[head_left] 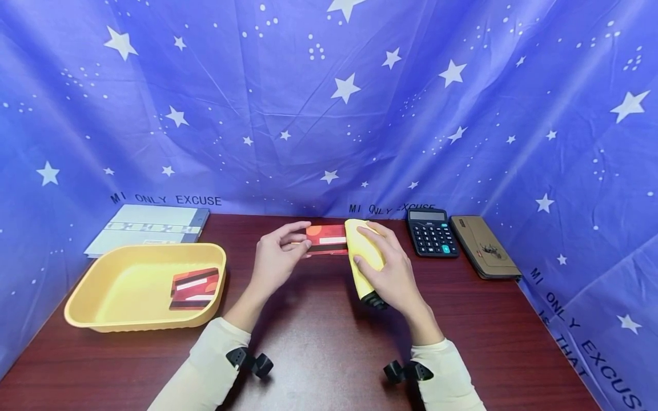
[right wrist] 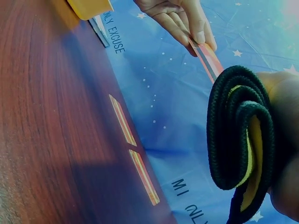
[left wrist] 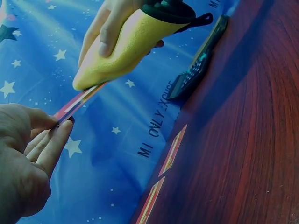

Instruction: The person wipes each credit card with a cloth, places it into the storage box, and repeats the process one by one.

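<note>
My left hand [head_left: 277,257] pinches the left end of a red card [head_left: 329,240] between thumb and fingers; the card has a dark stripe and a white strip. My right hand [head_left: 388,265] grips a folded yellow cloth [head_left: 364,251] with dark edging. The cloth covers the card's right end, which is hidden. In the left wrist view the card [left wrist: 77,102] is seen edge-on, raised above the table, running into the cloth [left wrist: 126,51]. The right wrist view shows the cloth's rolled dark layers [right wrist: 224,130] close up.
A yellow tray [head_left: 118,285] at left holds red cards [head_left: 195,288]. Behind it lies a pale notebook [head_left: 149,224]. At the back right are a black calculator [head_left: 433,232] and a brown wallet [head_left: 485,246]. Two flat cards [right wrist: 123,120] lie near the table's back edge.
</note>
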A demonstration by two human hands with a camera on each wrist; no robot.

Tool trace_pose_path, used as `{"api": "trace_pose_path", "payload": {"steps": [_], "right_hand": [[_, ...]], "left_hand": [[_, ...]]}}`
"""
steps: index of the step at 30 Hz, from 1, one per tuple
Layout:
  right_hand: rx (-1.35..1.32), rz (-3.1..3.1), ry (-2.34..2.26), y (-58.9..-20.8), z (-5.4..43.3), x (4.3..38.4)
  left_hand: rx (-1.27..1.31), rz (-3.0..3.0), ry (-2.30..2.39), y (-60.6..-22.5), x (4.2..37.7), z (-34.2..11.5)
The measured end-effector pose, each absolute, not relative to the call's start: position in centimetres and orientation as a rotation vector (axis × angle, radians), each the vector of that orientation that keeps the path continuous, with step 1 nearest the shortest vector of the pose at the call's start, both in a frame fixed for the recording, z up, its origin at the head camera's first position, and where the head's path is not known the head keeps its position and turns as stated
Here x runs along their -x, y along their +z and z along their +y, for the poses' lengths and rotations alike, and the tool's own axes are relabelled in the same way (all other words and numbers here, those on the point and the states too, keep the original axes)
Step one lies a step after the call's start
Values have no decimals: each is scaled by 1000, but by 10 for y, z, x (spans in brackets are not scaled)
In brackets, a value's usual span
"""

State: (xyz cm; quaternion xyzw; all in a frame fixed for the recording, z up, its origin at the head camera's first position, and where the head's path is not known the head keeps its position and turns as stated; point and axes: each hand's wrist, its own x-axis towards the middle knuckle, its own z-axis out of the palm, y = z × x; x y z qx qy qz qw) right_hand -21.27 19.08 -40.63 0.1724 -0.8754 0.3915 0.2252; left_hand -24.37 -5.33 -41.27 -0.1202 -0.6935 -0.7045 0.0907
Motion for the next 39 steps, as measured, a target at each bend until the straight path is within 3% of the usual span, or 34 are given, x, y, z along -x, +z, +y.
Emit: {"api": "trace_pose_path", "payload": {"steps": [39], "right_hand": [[-669,-2389,979,-412,162,203]], "left_hand": [[484,-1947,-2338,-420,237,-37]]}}
